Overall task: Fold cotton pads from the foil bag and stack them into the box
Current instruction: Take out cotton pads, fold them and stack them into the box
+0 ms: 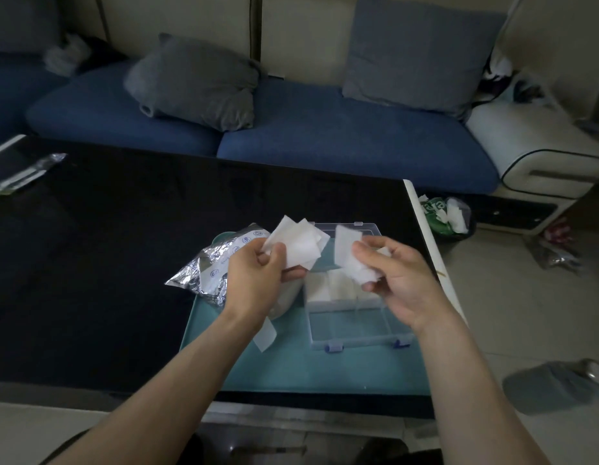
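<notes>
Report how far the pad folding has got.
Done: some white pads already lie in the far compartments of the clear box; its near compartment looks empty. In hand: the left hand holds several loose pads, the right hand one pad. Left: the foil bag lies open; one pad waits on the tray.

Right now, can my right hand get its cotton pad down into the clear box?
Probably yes: the right hand holds its pad just above the open box, nothing between them.

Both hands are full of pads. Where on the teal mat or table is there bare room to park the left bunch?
Bare teal mat lies in front of the clear box, toward you. The black table left of the foil bag is also bare. It is crowded between bag and box, where a loose pad lies.
</notes>
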Motion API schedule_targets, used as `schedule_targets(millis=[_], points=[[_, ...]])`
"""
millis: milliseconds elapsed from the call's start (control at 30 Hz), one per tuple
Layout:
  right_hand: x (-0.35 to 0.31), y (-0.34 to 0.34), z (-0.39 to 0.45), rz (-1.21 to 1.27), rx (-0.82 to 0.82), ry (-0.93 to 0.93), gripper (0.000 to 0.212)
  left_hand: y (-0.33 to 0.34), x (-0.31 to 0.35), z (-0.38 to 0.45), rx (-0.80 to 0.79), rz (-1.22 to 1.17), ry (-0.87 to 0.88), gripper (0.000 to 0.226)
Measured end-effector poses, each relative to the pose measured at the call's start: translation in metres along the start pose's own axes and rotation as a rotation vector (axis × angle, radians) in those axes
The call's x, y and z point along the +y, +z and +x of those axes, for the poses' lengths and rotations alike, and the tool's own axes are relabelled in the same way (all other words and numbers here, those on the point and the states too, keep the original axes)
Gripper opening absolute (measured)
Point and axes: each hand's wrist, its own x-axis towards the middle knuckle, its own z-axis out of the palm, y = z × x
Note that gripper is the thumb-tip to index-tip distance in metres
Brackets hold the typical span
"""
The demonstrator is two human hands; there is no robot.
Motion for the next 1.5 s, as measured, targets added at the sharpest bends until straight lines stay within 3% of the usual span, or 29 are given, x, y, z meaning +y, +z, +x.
schedule_targets(millis=[100, 300, 433, 600, 733, 1033, 1133, 1233, 1367, 1500], points=[[0.009, 0.019, -0.005, -0.092, -0.122, 0.044, 0.044, 0.004, -0.001, -0.004, 0.014, -0.067, -0.012, 0.013], [0.016, 0.027, 0.000, -0.232, -0.011, -0.055, 0.021, 0.010, 0.001, -0.009, -0.071, -0.163, -0.111, 0.019], [0.008, 0.013, 0.000, -0.173, -0.106, 0.039, 0.014, 0.003, -0.001, -0.003, -0.088, -0.063, -0.062, 0.024], [0.004, 0.004, -0.001, -0.181, -0.264, 0.139, 0.030, 0.001, 0.001, -0.002, -0.191, -0.127, -0.087, 0.028], [0.005, 0.006, -0.002, -0.180, -0.171, 0.108, 0.014, 0.003, 0.003, -0.009, -0.301, -0.117, -0.041, 0.027], [0.008, 0.003, 0.003, -0.326, 0.040, 0.057, 0.018, 0.005, 0.004, -0.006, -0.275, -0.012, -0.031, 0.031], [0.008, 0.001, 0.001, -0.405, 0.008, 0.030, 0.014, 0.005, 0.001, -0.009, -0.338, 0.116, 0.042, 0.025], [0.006, -0.001, -0.001, -0.400, -0.012, 0.031, 0.011, 0.004, 0.000, -0.009, -0.291, 0.186, 0.099, 0.024], [-0.002, -0.007, -0.002, -0.162, -0.011, 0.053, 0.013, 0.003, -0.005, -0.001, -0.137, 0.169, 0.100, 0.027], [-0.002, -0.001, -0.005, -0.141, -0.163, 0.130, 0.018, 0.008, -0.004, -0.006, -0.185, 0.105, 0.052, 0.019]])
